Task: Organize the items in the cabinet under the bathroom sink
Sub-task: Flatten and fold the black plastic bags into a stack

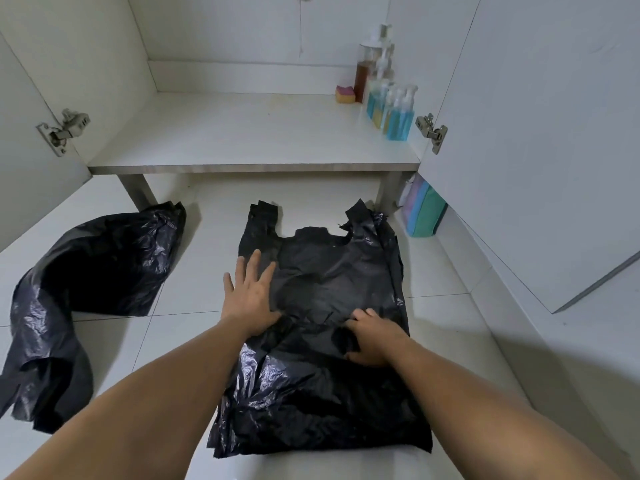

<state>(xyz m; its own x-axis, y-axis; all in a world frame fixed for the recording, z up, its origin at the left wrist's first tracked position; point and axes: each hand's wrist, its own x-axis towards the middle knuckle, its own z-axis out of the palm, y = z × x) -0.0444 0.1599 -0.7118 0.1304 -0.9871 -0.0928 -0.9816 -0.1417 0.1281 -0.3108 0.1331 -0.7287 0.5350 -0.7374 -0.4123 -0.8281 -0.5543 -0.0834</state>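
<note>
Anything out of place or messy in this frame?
The crumpled bag lies bunched and twisted on the floor tiles at left. The flat bag under the left hand and right hand has a ragged top edge. The bottles on the shelf stand upright; no spill visible.

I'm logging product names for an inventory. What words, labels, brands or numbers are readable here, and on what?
No text can be read anywhere.
On the pump bottles: any labels are too small and blurred.
On the black bag and the second black bag: plain, no print.
On the pastel pack: no lettering visible.
</note>
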